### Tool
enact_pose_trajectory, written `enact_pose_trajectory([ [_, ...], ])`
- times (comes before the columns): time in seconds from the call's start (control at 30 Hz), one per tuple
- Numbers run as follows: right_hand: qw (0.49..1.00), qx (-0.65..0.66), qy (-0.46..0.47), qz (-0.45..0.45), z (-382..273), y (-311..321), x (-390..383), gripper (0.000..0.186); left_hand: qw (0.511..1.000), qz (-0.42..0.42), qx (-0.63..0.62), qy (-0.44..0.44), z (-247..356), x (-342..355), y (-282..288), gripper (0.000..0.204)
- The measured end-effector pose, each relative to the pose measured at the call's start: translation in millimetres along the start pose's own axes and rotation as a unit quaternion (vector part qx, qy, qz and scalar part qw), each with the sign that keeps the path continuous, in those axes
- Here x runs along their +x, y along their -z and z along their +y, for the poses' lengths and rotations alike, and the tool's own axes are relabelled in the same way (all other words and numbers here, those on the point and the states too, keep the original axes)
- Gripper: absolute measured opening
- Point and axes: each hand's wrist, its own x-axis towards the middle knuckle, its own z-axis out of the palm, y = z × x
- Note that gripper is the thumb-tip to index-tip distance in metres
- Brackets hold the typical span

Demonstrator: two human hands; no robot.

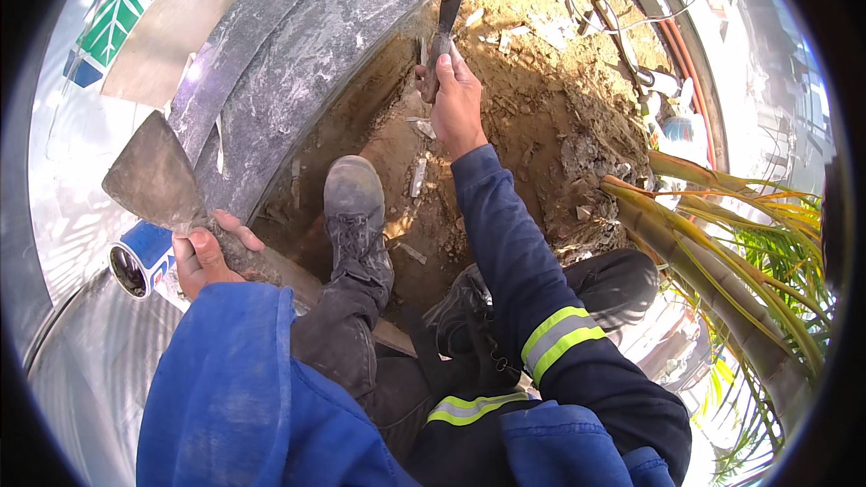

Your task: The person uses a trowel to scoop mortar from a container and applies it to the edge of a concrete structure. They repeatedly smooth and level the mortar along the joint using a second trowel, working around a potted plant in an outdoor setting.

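Note:
My left hand [209, 261] grips a wide trowel [161, 176] near the neck of its dusty, flared blade, which points up and left. Its handle runs down to the right behind my fingers. Over the dug earth [523, 117], my right hand [456, 106] is closed around the handle of a narrow scraper [448, 16], its dark blade pointing up. The scraper is held near the edge of a grey, mortar-smeared panel [334, 22]. An open-ended blue can [142, 257] lies just beside my left hand, partly behind it.
My dusty boot [354, 203] stands in the trench among rubble bits. Thick palm stems [713, 261] lean in on the right. At the far right are a looped cable [618, 32] and orange conduits [690, 72]. A tan board [176, 27] is at upper left.

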Motion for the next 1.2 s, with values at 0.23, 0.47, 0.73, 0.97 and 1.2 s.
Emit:
enact_pose_trajectory([
  [0.23, 0.994, -0.103, 0.044, 0.001, 3, 20, 35, 0.051, 1.0, -0.006, -0.022, -0.01, -7, 2, -1, 0.057],
  [0.47, 0.947, -0.309, 0.069, -0.059, 34, 20, -5, 0.044, 0.997, -0.014, -0.071, 0.017, -4, 0, -1, 0.05],
  [0.73, 0.976, -0.206, 0.043, -0.057, -52, 32, -98, 0.049, 0.981, -0.101, -0.146, -0.081, 41, -7, -8, 0.022],
  [0.97, 0.986, 0.047, 0.031, -0.157, -243, -19, -180, 0.048, 0.912, -0.386, -0.085, -0.107, 144, -13, -26, 0.039],
  [1.2, 0.954, 0.021, 0.201, -0.222, -339, -59, -248, 0.058, 0.813, -0.541, -0.033, -0.211, 238, -84, -12, 0.064],
])
